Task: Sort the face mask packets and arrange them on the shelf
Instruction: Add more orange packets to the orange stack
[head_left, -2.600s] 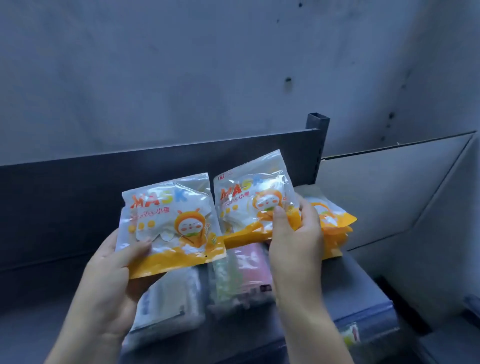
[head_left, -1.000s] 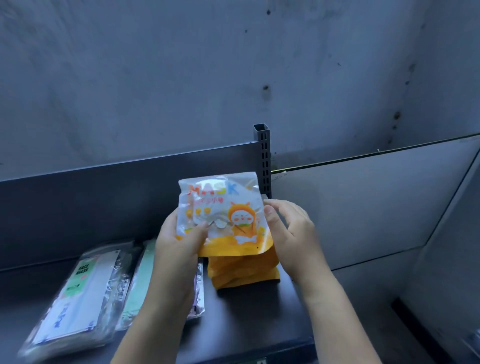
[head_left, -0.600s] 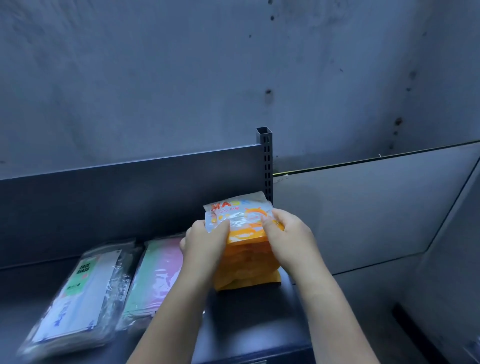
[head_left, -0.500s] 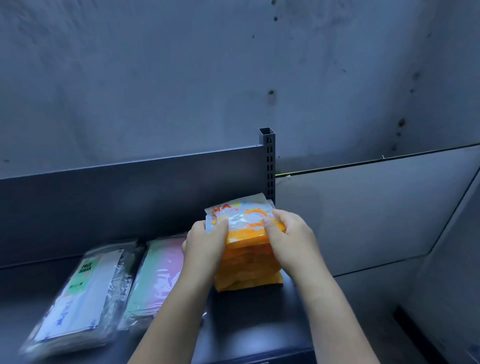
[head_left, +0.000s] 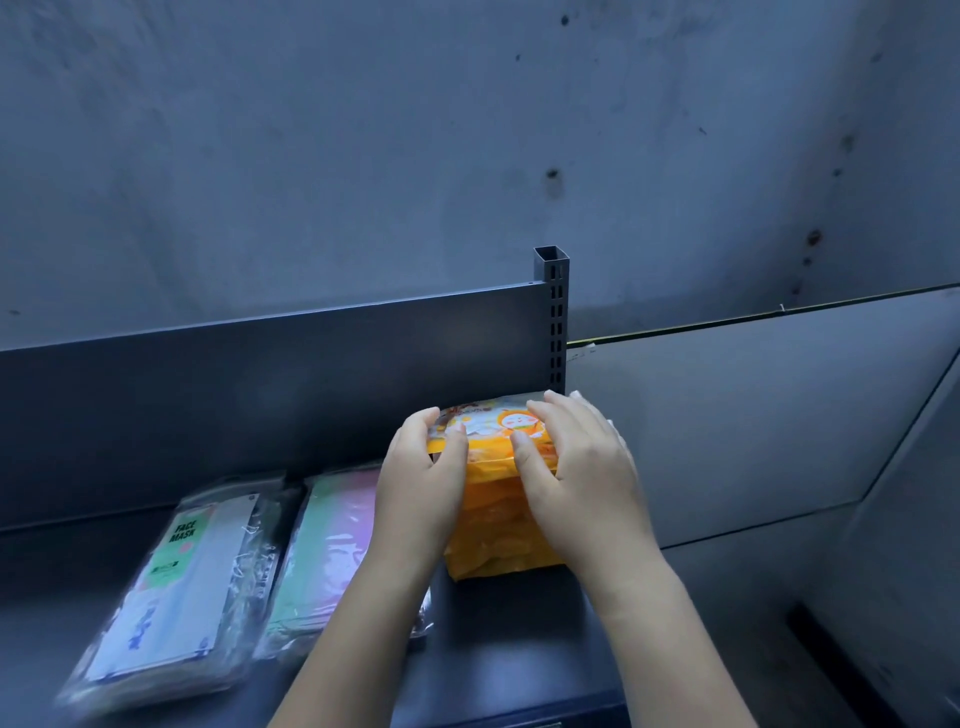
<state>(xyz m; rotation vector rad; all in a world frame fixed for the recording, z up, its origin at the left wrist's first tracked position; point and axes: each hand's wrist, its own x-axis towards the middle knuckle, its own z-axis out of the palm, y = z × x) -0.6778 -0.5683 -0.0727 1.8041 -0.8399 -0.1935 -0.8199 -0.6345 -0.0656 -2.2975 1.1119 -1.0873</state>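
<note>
The dark counter (head_left: 493, 649) carries a white pack (head_left: 171, 587) at left, a pastel pack (head_left: 332, 540) beside it, and an orange stack (head_left: 498, 525) by the post (head_left: 555, 322). The left hand (head_left: 421, 483) and right hand (head_left: 576, 467) each curl their grip round the stack's top, apparently pressing down.

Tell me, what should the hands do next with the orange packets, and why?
Probably let go and lift both hands away. The left hand and right hand grip the stack of orange mask packets from either side, and the top packet already lies on it. The stack sits on the shelf beside the slotted post, so it looks placed.
</note>
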